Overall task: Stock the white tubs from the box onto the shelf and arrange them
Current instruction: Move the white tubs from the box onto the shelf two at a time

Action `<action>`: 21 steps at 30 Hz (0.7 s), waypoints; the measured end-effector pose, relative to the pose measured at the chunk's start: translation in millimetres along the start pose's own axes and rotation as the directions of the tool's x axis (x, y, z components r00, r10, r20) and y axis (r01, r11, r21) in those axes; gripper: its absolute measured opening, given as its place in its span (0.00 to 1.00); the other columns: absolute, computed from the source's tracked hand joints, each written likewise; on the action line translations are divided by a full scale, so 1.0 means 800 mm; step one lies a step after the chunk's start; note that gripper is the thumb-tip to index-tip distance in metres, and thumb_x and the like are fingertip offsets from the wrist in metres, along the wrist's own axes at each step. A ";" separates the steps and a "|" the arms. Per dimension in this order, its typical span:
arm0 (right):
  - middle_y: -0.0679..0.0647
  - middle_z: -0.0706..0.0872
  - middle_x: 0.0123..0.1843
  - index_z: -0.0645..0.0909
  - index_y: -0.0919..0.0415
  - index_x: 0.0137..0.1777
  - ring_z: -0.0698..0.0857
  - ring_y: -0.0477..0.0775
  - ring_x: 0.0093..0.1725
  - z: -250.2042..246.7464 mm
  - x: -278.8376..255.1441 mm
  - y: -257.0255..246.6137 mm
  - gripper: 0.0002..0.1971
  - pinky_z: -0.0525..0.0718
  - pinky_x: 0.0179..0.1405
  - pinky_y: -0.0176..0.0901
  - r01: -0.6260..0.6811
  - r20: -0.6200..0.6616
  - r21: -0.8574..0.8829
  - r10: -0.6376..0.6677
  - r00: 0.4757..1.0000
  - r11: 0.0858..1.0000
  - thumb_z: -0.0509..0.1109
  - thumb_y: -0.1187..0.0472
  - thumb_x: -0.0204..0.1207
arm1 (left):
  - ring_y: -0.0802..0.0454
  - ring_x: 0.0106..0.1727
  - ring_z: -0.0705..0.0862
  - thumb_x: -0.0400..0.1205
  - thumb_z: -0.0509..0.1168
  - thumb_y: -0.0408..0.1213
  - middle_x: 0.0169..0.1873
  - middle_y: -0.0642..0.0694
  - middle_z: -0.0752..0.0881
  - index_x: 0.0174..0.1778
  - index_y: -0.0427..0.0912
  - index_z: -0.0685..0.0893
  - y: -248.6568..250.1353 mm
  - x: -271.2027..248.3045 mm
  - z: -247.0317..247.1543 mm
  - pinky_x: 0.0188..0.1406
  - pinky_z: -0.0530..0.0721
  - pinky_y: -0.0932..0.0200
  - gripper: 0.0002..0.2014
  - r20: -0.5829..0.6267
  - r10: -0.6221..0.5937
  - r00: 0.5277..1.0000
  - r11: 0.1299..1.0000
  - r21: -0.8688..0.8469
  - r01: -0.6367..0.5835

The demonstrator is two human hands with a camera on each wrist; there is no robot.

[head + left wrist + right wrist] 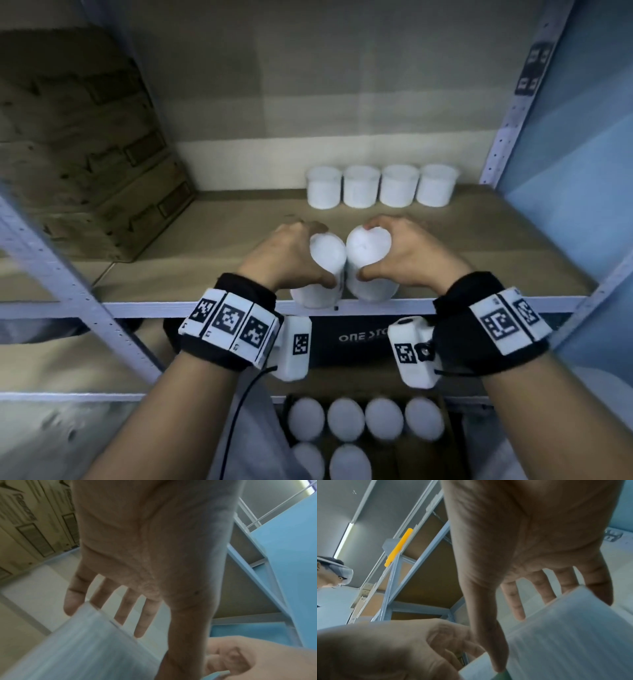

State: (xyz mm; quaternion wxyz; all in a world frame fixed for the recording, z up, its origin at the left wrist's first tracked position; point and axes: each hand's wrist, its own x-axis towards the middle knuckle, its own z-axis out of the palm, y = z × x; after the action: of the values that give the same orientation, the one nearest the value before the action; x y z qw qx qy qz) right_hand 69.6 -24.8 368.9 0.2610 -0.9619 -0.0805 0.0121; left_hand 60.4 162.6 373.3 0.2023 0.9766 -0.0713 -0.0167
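Note:
Two white tubs stand side by side at the front edge of the shelf (205,240). My left hand (291,253) grips the left tub (325,267) from above, thumb on its near side. My right hand (407,253) grips the right tub (371,260) the same way. In the left wrist view the left tub (77,642) lies under my fingers (73,597). The right wrist view shows the right tub (565,635) beneath the fingers (599,586). Several white tubs (380,186) stand in a row at the back of the shelf. Below, an open box (448,442) holds several more tubs (346,419).
Stacked cardboard cartons (85,144) fill the shelf's left side. Perforated metal uprights (513,113) frame the bay, and a blue wall (582,171) lies to the right. A black package (352,339) sits on the level below. Bare shelf board lies between the held tubs and the back row.

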 end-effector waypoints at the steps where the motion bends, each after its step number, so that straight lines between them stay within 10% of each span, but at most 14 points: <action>1: 0.54 0.73 0.68 0.74 0.46 0.70 0.69 0.61 0.72 0.006 0.010 -0.005 0.39 0.75 0.64 0.51 0.001 0.004 -0.005 -0.001 1.000 1.000 0.83 0.49 0.56 | 0.49 0.68 0.77 0.60 0.79 0.50 0.69 0.51 0.79 0.72 0.55 0.74 -0.009 0.005 -0.003 0.64 0.80 0.51 0.42 -0.015 -0.020 1.000 1.000 -0.006 0.020; 10: 0.54 0.74 0.69 0.76 0.50 0.71 0.67 0.63 0.72 0.074 0.078 -0.019 0.34 0.72 0.70 0.53 -0.007 -0.023 0.056 0.009 1.000 0.998 0.80 0.50 0.62 | 0.46 0.72 0.74 0.69 0.75 0.50 0.72 0.46 0.76 0.75 0.50 0.72 -0.065 0.047 0.014 0.67 0.75 0.52 0.37 -0.005 -0.143 0.990 0.989 -0.048 0.142; 21: 0.57 0.56 0.85 0.67 0.48 0.79 0.53 0.60 0.83 0.111 0.068 0.002 0.31 0.56 0.82 0.53 0.098 -0.155 -0.103 -0.113 0.981 0.990 0.65 0.42 0.77 | 0.33 0.83 0.48 0.84 0.56 0.53 0.84 0.40 0.49 0.84 0.48 0.51 -0.076 0.041 0.059 0.84 0.51 0.44 0.34 -0.026 -0.080 0.996 0.992 0.098 0.083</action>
State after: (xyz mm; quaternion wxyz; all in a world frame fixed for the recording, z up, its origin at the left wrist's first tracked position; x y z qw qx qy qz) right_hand 117.3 27.0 292.5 0.2210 -0.9654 -0.1107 -0.0830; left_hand 98.0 194.6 305.9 0.1535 0.9876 -0.0298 -0.0105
